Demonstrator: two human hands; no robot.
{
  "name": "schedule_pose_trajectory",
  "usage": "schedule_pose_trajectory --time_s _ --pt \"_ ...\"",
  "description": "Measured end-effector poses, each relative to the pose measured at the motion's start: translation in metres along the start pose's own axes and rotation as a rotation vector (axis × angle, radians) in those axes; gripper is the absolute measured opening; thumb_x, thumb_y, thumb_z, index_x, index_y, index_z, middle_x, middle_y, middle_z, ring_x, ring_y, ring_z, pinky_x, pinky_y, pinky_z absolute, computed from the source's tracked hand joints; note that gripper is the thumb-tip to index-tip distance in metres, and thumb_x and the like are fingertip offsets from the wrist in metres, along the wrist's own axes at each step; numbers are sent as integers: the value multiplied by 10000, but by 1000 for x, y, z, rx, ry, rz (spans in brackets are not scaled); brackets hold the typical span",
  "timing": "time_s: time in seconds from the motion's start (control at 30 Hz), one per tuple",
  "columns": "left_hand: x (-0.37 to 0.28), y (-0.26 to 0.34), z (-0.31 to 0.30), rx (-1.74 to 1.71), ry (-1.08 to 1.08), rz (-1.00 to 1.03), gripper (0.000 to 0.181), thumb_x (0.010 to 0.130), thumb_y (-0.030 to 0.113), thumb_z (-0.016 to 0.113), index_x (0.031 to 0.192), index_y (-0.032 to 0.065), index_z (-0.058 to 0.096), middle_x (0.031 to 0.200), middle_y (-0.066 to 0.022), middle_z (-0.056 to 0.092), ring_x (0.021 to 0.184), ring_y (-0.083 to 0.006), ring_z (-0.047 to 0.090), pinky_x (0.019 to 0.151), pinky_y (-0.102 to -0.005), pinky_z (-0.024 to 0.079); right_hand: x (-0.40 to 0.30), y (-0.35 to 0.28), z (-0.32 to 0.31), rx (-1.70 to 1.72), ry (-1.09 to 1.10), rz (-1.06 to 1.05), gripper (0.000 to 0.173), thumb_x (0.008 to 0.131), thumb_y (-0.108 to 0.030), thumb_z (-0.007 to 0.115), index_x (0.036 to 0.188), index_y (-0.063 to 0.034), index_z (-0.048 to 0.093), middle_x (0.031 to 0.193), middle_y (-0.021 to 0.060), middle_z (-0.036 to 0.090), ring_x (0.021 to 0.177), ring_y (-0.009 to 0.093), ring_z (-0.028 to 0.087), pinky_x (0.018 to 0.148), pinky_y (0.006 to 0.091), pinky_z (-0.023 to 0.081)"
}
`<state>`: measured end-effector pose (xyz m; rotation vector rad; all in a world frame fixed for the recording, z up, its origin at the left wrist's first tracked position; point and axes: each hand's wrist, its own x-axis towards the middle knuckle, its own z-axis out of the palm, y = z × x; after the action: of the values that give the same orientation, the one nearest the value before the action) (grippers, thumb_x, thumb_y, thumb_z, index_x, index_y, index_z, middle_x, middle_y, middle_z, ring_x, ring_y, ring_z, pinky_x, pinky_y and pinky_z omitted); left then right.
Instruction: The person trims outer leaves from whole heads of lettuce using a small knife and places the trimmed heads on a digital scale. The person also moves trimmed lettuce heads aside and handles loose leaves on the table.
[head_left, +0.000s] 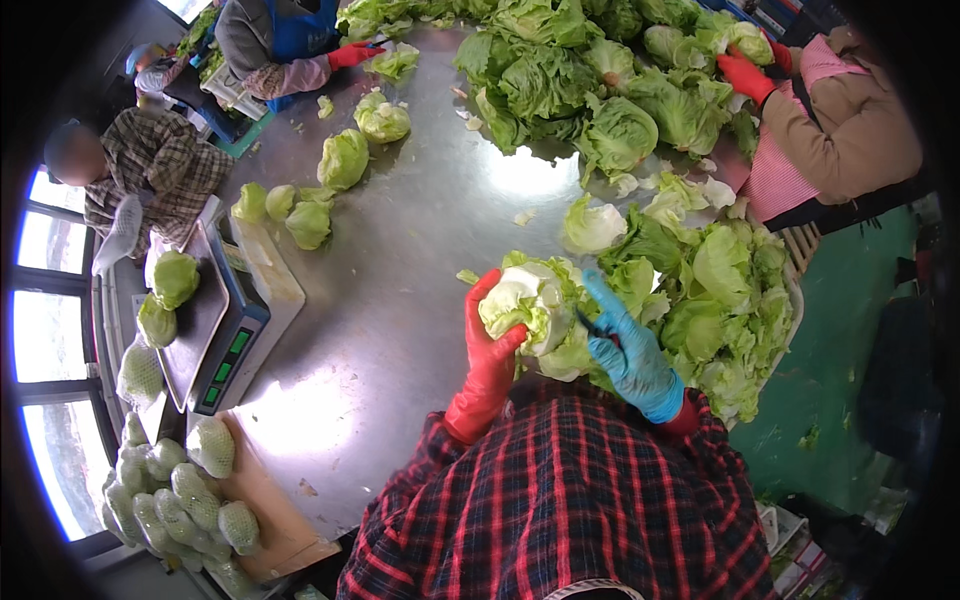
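A partly trimmed head of iceberg lettuce is gripped by my left hand, which wears a red rubber glove. White leaf bases show on its upper side. Right beside the head, my right hand in a blue glove holds a small knife. The dark blade points toward the lettuce, and the fingers hide most of the handle. Whether the blade touches the head I cannot tell. Loose outer lettuce leaves are heaped to the right of my right hand. One cupped leaf lies just beyond the head.
Untrimmed lettuces are piled at the metal table's far side. Trimmed heads lie left of centre, near a digital scale. Net-wrapped heads fill the lower left. Co-workers' red-gloved hands work across the table.
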<state>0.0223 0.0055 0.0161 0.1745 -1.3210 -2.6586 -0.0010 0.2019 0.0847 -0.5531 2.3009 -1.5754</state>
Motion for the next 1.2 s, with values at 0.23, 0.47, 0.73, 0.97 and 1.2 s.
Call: schedule_pose_trajectory --time_s 0.23,0.47,0.73,0.97,1.2 --pt "3 14 -3 73 -45 30 917 666 355 807 1404 49 359 1327 -137 491 1211 -257 495 1033 -380 393 10 2 7 -93 -135 -216 746 899 -306 631 1512 -148 236 713 131 545 629 265 552 681 355 476" --pt "0 22 -7 125 -42 -51 988 634 456 858 1379 9 389 1272 -120 523 1184 -228 510 1018 -365 403 11 2 7 -64 -140 -205 714 890 -275 640 1498 -178 279 755 169 602 611 304 576 654 353 484" --pt "0 19 -11 203 -11 -22 993 619 453 868 1371 9 396 1264 -123 529 1168 -224 518 1009 -363 409 11 15 19 -17 -36 -211 639 884 -285 658 1452 -178 386 738 158 602 544 255 549 583 339 469" --pt "-3 20 -12 231 14 -15 963 622 419 869 1363 18 404 1242 -117 541 1144 -219 533 986 -354 427 13 15 21 6 4 -210 572 885 -216 662 1414 -170 446 865 149 668 644 236 639 637 312 508" --pt "-7 25 -9 159 28 -58 922 645 397 851 1360 18 410 1231 -113 548 1130 -216 543 972 -351 442 21 19 19 214 76 -249 465 902 -105 638 1351 -105 518 1220 128 637 918 169 679 779 284 533"
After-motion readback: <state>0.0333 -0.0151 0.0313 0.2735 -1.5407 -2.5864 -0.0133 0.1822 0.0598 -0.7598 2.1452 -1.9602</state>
